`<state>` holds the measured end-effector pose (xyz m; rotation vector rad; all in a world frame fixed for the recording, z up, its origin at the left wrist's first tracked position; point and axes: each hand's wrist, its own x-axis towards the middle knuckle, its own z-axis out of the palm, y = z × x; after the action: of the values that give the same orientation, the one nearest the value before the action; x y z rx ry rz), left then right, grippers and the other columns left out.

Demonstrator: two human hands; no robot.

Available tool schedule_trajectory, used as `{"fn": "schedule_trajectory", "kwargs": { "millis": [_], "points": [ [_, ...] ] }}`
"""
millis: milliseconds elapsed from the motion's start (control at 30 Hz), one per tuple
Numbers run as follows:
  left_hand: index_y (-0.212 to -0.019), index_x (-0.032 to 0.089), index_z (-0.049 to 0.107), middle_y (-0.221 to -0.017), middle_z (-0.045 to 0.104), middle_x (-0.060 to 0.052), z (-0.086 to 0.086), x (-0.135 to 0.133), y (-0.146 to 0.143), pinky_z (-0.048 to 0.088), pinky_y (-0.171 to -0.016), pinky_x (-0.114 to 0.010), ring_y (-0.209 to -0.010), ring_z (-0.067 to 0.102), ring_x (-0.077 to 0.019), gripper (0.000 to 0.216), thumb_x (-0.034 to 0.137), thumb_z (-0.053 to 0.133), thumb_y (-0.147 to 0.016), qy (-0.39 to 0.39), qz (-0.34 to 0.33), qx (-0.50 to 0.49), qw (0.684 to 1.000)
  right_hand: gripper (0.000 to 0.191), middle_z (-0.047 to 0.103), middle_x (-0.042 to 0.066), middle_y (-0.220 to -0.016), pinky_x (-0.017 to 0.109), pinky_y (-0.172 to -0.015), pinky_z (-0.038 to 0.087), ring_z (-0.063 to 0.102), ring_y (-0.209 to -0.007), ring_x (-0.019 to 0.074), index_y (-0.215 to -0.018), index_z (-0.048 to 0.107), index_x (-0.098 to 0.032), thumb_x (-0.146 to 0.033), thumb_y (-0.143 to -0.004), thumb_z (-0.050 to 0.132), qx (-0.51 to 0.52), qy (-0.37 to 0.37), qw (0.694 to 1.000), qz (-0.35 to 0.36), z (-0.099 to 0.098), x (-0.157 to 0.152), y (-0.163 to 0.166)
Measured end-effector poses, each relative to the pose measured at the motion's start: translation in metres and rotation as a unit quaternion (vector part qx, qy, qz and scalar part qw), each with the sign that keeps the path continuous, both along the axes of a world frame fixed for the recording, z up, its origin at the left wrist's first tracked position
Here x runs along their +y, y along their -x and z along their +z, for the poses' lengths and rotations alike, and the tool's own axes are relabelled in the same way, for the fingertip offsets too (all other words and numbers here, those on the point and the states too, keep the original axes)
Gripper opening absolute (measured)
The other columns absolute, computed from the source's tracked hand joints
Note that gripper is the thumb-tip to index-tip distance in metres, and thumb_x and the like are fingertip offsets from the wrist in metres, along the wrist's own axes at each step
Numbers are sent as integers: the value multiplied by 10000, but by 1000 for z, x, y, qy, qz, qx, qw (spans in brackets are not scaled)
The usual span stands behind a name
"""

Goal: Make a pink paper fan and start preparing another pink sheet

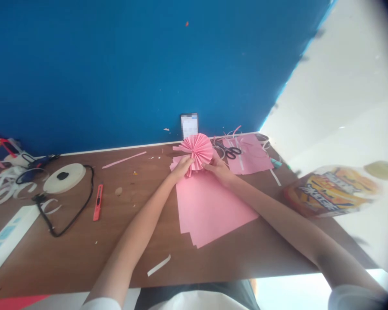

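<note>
A pleated pink paper fan [199, 148], spread into a nearly round rosette, is held up between my two hands near the back of the table. My left hand [183, 167] pinches its lower left folds, close to a gap in the circle. On the lower right edge, the fingers of my right hand [217, 167] grip the pleats. Beneath the hands lies a stack of flat pink paper sheets [210, 211]. Black-handled scissors [229, 150] rest just right of the fan, partly over more pink paper [254, 153].
A phone [189, 125] leans on the blue wall. Leftward lie a red box cutter [98, 202], a white tape roll [64, 178], a black cable [84, 211] and curled white strips [3, 187]. A labelled bottle [333, 189] stands at the right edge. Paper scraps dot the brown table [116, 241].
</note>
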<state>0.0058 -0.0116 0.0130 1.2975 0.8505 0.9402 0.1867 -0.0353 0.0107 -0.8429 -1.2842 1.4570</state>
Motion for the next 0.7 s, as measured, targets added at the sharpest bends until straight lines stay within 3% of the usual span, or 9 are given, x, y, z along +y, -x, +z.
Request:
{"fn": "schedule_trajectory", "kwargs": {
  "millis": [133, 333, 533, 700],
  "points": [
    [-950, 137, 577, -696, 595, -18, 0, -3, -1, 446, -563, -237, -581, 558, -121, 338, 453, 486, -872, -25, -13, 46, 999, 409, 634, -8, -858, 284, -650, 476, 580, -704, 133, -1080, 556, -252, -303, -711, 727, 10, 4, 1000, 0, 1, -2, 1],
    [-948, 151, 602, -697, 559, 9, -3, -2, -1, 422, -642, -223, -645, 517, -109, 269, 391, 529, -852, -83, -8, 116, 990, 385, 645, 10, -924, 308, -687, 490, 581, -734, 144, -1022, 575, -242, -281, -675, 737, 14, 22, 999, -31, -2, -2, 2],
    [-1122, 192, 609, -937, 643, -30, 0, -3, -1, 406, -919, -280, -942, 578, -160, 323, 297, 565, -820, -110, -25, 53, 992, 301, 649, 14, -921, 304, -672, 489, 585, -769, 160, -952, 595, -242, -319, -699, 736, 20, 9, 998, -51, -10, -1, 2],
    [-1210, 189, 574, -1052, 651, -72, 0, -3, 0, 419, -943, -325, -1045, 579, -202, 447, 291, 621, -777, -61, -22, 1, 998, 318, 654, 18, -940, 296, -651, 479, 585, -757, 158, -974, 598, -251, -364, -710, 735, 35, 21, 998, -50, -7, -2, 2]
  ]
}}
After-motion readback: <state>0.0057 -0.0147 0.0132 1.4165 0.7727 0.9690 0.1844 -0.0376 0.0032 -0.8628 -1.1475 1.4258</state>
